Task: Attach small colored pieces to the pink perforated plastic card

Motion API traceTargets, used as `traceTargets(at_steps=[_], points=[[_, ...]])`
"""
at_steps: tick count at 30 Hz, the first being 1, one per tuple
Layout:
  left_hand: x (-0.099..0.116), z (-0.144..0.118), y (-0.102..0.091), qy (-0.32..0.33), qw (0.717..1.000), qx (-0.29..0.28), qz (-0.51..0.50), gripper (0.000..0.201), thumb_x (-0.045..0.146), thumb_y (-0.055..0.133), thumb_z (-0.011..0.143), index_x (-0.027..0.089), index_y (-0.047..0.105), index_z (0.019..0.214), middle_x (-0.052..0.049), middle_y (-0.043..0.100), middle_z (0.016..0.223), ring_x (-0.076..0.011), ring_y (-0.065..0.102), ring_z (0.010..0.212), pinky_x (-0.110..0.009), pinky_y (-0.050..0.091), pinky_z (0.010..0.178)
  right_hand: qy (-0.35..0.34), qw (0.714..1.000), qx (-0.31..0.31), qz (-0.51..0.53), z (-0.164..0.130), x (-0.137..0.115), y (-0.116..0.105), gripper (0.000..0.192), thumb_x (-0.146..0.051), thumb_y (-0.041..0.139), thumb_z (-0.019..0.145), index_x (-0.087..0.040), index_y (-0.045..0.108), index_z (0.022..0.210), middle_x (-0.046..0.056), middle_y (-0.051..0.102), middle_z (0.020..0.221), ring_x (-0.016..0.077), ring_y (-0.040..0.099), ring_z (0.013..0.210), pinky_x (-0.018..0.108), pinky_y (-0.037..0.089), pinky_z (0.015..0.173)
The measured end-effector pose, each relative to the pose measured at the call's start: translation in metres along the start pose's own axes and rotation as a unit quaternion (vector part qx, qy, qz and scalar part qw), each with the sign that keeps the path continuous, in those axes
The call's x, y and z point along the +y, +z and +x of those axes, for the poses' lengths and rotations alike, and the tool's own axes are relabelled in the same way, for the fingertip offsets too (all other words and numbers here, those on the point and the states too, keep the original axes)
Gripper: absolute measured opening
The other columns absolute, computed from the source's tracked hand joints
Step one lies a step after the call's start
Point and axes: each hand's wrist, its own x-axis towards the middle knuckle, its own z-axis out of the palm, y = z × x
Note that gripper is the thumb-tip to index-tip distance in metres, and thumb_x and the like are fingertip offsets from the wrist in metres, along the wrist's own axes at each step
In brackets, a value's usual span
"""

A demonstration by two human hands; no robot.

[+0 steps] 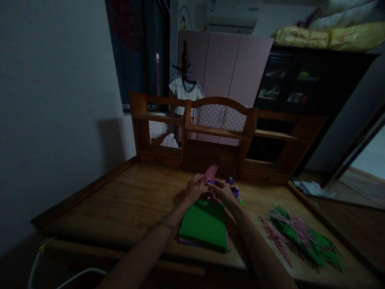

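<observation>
My left hand (194, 188) and my right hand (221, 190) meet over the middle of a wooden desk (120, 204). Both hold a narrow pink strip (211, 173) with small holes along its edge, tilted up and away. A small purple piece sits at the strip's lower end, between my fingers. Just beyond my right hand lie several small purple punch-like pieces (233, 188). Below my hands lies a stack of sheets with a green sheet (205, 224) on top and pink edges beneath.
A heap of green and pink cut strips (300, 237) lies at the desk's right. A wooden shelf unit (216, 132) stands at the back of the desk. A white cable (39, 257) hangs at the front left. Paper lies at the far right corner (309, 188).
</observation>
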Motion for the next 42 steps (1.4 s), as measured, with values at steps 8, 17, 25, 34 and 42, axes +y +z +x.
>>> traceTargets(at_steps=[8,17,25,34,42], points=[[-0.002,0.001,0.004,-0.017,1.0,0.006,-0.011,0.031,0.039,0.039,0.091,0.018,0.062,0.088,-0.004,0.061,0.084,-0.0143,0.055,0.079,-0.025,0.041,0.073,0.005,1.0,0.014,-0.002,0.0,0.0,0.001,0.043,-0.047,0.072,0.066,-0.016,0.063,0.095,0.001,0.06,0.071,0.0087,0.046,0.049,0.019,0.029,0.041],[-0.003,-0.001,0.008,-0.025,0.999,-0.017,-0.046,0.032,0.042,0.042,0.088,0.018,0.063,0.092,-0.004,0.065,0.084,-0.0149,0.058,0.076,-0.025,0.043,0.069,-0.013,1.0,0.008,0.002,0.003,0.004,-0.008,0.04,-0.049,0.074,0.062,-0.017,0.061,0.082,-0.002,0.055,0.061,0.0083,0.044,0.045,0.02,0.03,0.041],[-0.001,-0.001,0.006,-0.029,0.998,-0.02,-0.056,0.032,0.042,0.042,0.088,0.021,0.065,0.097,-0.005,0.067,0.09,-0.0165,0.061,0.082,-0.025,0.046,0.073,0.0,1.0,-0.02,-0.008,0.002,0.004,-0.007,0.047,-0.047,0.073,0.064,-0.017,0.061,0.097,-0.001,0.058,0.065,0.0075,0.044,0.043,0.019,0.03,0.039],[0.0,0.0,0.002,-0.044,0.999,0.02,-0.023,0.037,0.044,0.04,0.088,0.017,0.065,0.098,-0.008,0.067,0.091,-0.0178,0.061,0.083,-0.026,0.046,0.074,0.014,0.999,-0.011,0.033,-0.001,-0.002,0.003,0.045,-0.047,0.072,0.067,-0.016,0.061,0.097,0.003,0.063,0.072,0.0111,0.055,0.053,0.018,0.033,0.04],[-0.003,0.002,0.0,-0.089,0.993,0.04,-0.068,0.041,0.046,0.04,0.088,0.017,0.066,0.1,-0.009,0.068,0.094,-0.0195,0.062,0.089,-0.026,0.047,0.073,0.021,0.99,0.052,0.128,0.009,0.006,-0.006,0.038,-0.054,0.065,0.072,-0.017,0.061,0.08,0.003,0.062,0.063,0.0127,0.053,0.047,0.022,0.039,0.04]])
